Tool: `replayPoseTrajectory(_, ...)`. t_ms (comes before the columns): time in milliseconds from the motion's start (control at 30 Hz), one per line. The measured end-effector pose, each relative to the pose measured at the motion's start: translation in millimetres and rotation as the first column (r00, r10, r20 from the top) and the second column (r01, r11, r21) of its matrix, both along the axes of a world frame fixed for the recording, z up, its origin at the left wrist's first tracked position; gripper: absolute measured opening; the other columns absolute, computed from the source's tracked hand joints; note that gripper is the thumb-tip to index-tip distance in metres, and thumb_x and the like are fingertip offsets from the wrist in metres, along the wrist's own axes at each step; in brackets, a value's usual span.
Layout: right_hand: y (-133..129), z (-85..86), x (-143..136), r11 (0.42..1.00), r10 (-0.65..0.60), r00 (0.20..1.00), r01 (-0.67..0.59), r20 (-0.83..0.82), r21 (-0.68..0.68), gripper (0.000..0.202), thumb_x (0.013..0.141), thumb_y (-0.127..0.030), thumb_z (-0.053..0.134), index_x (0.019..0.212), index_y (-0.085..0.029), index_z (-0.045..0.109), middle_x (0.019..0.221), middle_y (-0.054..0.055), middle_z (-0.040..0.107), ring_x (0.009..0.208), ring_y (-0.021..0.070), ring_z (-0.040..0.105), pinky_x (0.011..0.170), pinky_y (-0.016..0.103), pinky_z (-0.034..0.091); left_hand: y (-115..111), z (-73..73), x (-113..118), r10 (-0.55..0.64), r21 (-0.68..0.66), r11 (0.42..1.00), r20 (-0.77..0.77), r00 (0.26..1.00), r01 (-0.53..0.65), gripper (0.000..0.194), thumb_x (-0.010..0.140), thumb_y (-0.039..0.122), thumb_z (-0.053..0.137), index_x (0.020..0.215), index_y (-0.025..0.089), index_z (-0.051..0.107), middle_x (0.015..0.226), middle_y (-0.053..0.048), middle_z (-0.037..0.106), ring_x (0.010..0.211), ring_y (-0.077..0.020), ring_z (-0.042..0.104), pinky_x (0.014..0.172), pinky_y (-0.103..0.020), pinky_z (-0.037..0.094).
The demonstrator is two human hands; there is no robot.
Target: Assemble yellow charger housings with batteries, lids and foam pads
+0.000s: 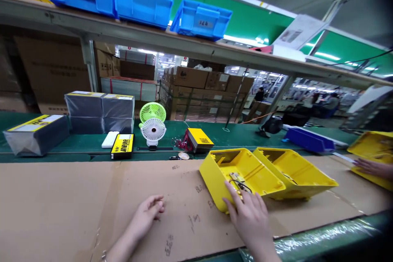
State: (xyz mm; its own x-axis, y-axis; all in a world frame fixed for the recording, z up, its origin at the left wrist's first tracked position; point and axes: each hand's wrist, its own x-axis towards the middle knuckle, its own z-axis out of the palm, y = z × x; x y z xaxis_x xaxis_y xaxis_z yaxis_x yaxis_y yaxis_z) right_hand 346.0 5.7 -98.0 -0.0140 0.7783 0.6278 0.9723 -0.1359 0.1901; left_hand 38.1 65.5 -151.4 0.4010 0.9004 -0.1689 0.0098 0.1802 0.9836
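Two open yellow plastic housings stand side by side on the cardboard. The nearer housing [211,178] has small parts and dark wires inside; the other housing [307,176] touches its right side. My right hand [250,213] grips the near rim of the first housing, its fingers over the edge; the fingertips partly cover the wires. To the left, my left hand [149,213] hovers over or rests on the cardboard [61,204], fingers curled in and nothing visible in them.
Behind the cardboard stand wrapped grey boxes [86,110], a black and yellow box [123,146], a white fan [153,131], a yellow-topped stack [199,139] and a blue bin [308,140]. Another person's hand [373,168] touches a yellow housing [373,145] at right. Blue bins [201,20] line the shelf.
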Motion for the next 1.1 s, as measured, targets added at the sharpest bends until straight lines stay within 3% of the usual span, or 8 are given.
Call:
replayPoseTrajectory(400, 23, -5.0, 124, 0.988, 0.011, 0.971, -0.048, 0.237, 0.148, 0.054, 0.081, -0.045, 0.052, 0.13, -0.024, 0.046, 0.097, 0.011, 0.062, 0.086, 0.0217, 0.058, 0.084, 0.034, 0.035, 4, -15.6, -7, 0.022, -0.036, 0.999, 0.102, 0.994, -0.019, 0.049, 0.071, 0.048, 0.062, 0.104, 0.014, 0.057, 0.094, -0.009, 0.061, 0.082, -0.0176, 0.057, 0.074, -0.03, 0.045)
replayPoseTrajectory(600, 38, 11.3, 183, 0.955, -0.282, 0.953, 0.268, 0.115, 0.124, 0.059, 0.087, -0.049, 0.033, 0.136, -0.016, 0.036, 0.101, 0.018, 0.061, 0.081, 0.0291, 0.06, 0.059, 0.037, 0.034, 6, -20.9, -6, 0.037, -0.031, 0.999, 0.122, 0.992, -0.034, 0.049, 0.07, 0.048, 0.062, 0.103, 0.012, 0.057, 0.089, -0.01, 0.06, 0.077, -0.0169, 0.056, 0.07, -0.03, 0.043)
replayPoseTrajectory(733, 61, 40.5, 195, 0.864, -0.485, 0.863, 0.498, -0.145, 0.076, 0.078, 0.079, -0.064, 0.036, 0.132, -0.007, 0.042, 0.102, 0.028, 0.057, 0.089, 0.0413, 0.057, 0.057, 0.045, 0.034, 9, -28.4, -4, 0.036, -0.039, 0.999, 0.155, 0.987, -0.03, 0.045, 0.072, 0.044, 0.061, 0.102, 0.011, 0.056, 0.087, -0.008, 0.058, 0.073, -0.0147, 0.055, 0.066, -0.027, 0.043)
replayPoseTrajectory(833, 82, 62.6, 158, 0.901, -0.406, 0.88, 0.43, -0.247, 0.052, 0.082, 0.075, -0.065, 0.041, 0.129, -0.003, 0.044, 0.107, 0.031, 0.055, 0.097, 0.0438, 0.055, 0.066, 0.05, 0.04, 14, -36.2, -1, 0.035, -0.037, 0.999, 0.172, 0.984, -0.029, 0.039, 0.074, 0.039, 0.06, 0.101, 0.011, 0.054, 0.082, -0.005, 0.055, 0.069, -0.013, 0.055, 0.062, -0.026, 0.041)
replayPoseTrajectory(900, 89, 73.9, 106, 0.991, -0.128, 0.951, 0.135, -0.282, 0.007, 0.07, 0.079, -0.059, 0.041, 0.125, -0.008, 0.049, 0.112, 0.024, 0.057, 0.106, 0.0375, 0.053, 0.08, 0.046, 0.044, 16, -38.7, 1, 0.041, -0.031, 0.999, 0.173, 0.984, -0.036, 0.037, 0.074, 0.036, 0.059, 0.101, 0.011, 0.054, 0.08, -0.003, 0.054, 0.067, -0.0123, 0.054, 0.06, -0.025, 0.041)
replayPoseTrajectory(967, 85, 84.8, 35, 0.987, 0.138, 0.907, -0.158, -0.398, -0.019, 0.052, 0.081, -0.054, 0.045, 0.12, -0.021, 0.053, 0.115, 0.012, 0.06, 0.105, 0.0295, 0.056, 0.086, 0.043, 0.046, 17, -37.4, 2, 0.047, -0.031, 0.999, 0.168, 0.985, -0.043, 0.035, 0.074, 0.034, 0.059, 0.099, 0.011, 0.054, 0.08, -0.003, 0.053, 0.065, -0.0115, 0.054, 0.058, -0.025, 0.04)
replayPoseTrajectory(1033, 70, 99.7, -41, 0.89, 0.352, 0.796, -0.448, -0.493, -0.088, 0.04, 0.084, -0.046, 0.046, 0.118, -0.026, 0.053, 0.113, 0.006, 0.062, 0.103, 0.0226, 0.058, 0.087, 0.038, 0.048, 16, -32.5, 2, 0.053, -0.035, 0.998, 0.164, 0.985, -0.048, 0.035, 0.073, 0.034, 0.059, 0.098, 0.011, 0.054, 0.079, -0.003, 0.053, 0.062, -0.011, 0.053, 0.056, -0.024, 0.039)
replayPoseTrajectory(1100, 48, 120.1, -110, 0.671, 0.586, 0.636, -0.728, -0.503, -0.138, 0.033, 0.085, -0.041, 0.047, 0.114, -0.027, 0.055, 0.111, 0.004, 0.063, 0.102, 0.0189, 0.059, 0.086, 0.032, 0.049, 15, -25.7, 1, 0.067, -0.055, 0.997, 0.135, 0.989, -0.06, 0.033, 0.072, 0.034, 0.06, 0.096, 0.012, 0.054, 0.078, -0.002, 0.054, 0.062, -0.011, 0.053, 0.056, -0.024, 0.039)
